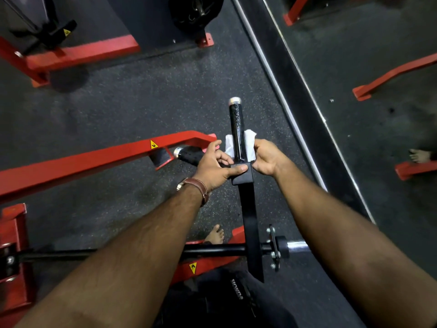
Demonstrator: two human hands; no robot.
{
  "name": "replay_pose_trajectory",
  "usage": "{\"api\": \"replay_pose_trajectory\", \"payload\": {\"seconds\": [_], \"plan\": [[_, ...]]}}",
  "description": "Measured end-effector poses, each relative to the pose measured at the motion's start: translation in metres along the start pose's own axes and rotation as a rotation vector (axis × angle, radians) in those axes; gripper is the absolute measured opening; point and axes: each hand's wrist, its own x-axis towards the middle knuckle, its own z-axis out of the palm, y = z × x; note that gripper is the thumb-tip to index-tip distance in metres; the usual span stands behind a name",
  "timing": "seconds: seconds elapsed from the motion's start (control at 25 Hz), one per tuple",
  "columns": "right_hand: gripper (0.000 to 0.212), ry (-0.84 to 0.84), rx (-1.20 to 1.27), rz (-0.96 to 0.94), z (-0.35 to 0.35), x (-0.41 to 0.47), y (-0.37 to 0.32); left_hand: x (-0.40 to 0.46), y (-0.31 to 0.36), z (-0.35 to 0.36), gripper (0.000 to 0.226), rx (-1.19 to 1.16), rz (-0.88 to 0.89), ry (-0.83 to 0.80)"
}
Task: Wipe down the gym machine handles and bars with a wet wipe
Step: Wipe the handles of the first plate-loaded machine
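Note:
A black machine handle [237, 129] with a silver end cap points away from me, fixed to a flat black lever arm [250, 221]. A white wet wipe [250, 145] passes behind the handle near its base, and its two ends stick out on either side. My left hand [216, 165] pinches the wipe's left end, its thumb lying on the black bracket below the handle. My right hand [266, 158] grips the wipe's right end. A second black handle [186, 153] with a silver cap sticks out to the left, partly hidden by my left hand.
Red frame bars [94, 159] of the machine run across the left. A black crossbar [212, 250] with a bolted plate lies below my arms. My bare foot [215, 234] stands on the speckled dark floor. A wall mirror [354, 67] lines the right side.

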Motion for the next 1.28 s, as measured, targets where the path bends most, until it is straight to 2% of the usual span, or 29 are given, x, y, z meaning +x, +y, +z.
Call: {"api": "replay_pose_trajectory", "payload": {"seconds": [0.08, 0.24, 0.36, 0.44, 0.52, 0.64, 0.8, 0.92, 1.04, 1.12, 1.28], "plan": [[0.033, -0.043, -0.010, 0.006, 0.002, 0.005, -0.012, 0.000, -0.001, -0.001, 0.107, 0.001, 0.007, 0.002], [0.034, -0.009, 0.022, 0.013, 0.015, 0.015, -0.016, 0.001, -0.001, -0.001, 0.113, 0.002, 0.008, 0.000], [0.031, -0.099, -0.114, 0.002, -0.007, -0.003, -0.004, 0.000, 0.000, -0.001, 0.117, 0.004, 0.002, -0.002], [0.037, -0.184, -0.142, -0.019, -0.010, -0.007, -0.009, -0.001, 0.000, -0.001, 0.118, 0.014, 0.006, 0.003], [0.041, -0.130, -0.088, -0.040, 0.002, 0.006, -0.017, 0.000, 0.001, -0.001, 0.117, 0.016, 0.004, -0.002], [0.029, -0.070, 0.021, -0.020, 0.014, 0.021, -0.012, -0.001, 0.002, -0.001, 0.118, 0.017, 0.003, 0.003], [0.030, -0.234, -0.236, -0.020, -0.004, -0.003, -0.010, -0.002, 0.002, -0.001, 0.120, 0.023, -0.006, -0.004], [0.019, -0.098, -0.225, -0.090, 0.011, 0.011, -0.025, 0.000, 0.001, -0.001, 0.118, 0.014, -0.004, -0.008], [0.016, 0.050, -0.051, -0.172, 0.024, 0.024, -0.026, -0.001, 0.001, -0.001, 0.108, -0.001, 0.009, -0.019], [0.017, 0.060, 0.011, -0.167, 0.019, 0.013, -0.011, -0.001, 0.000, 0.000, 0.105, -0.022, 0.035, -0.030], [0.018, -0.036, 0.062, -0.224, 0.003, -0.004, 0.007, -0.003, 0.003, -0.001, 0.111, -0.038, 0.008, -0.042]]}}
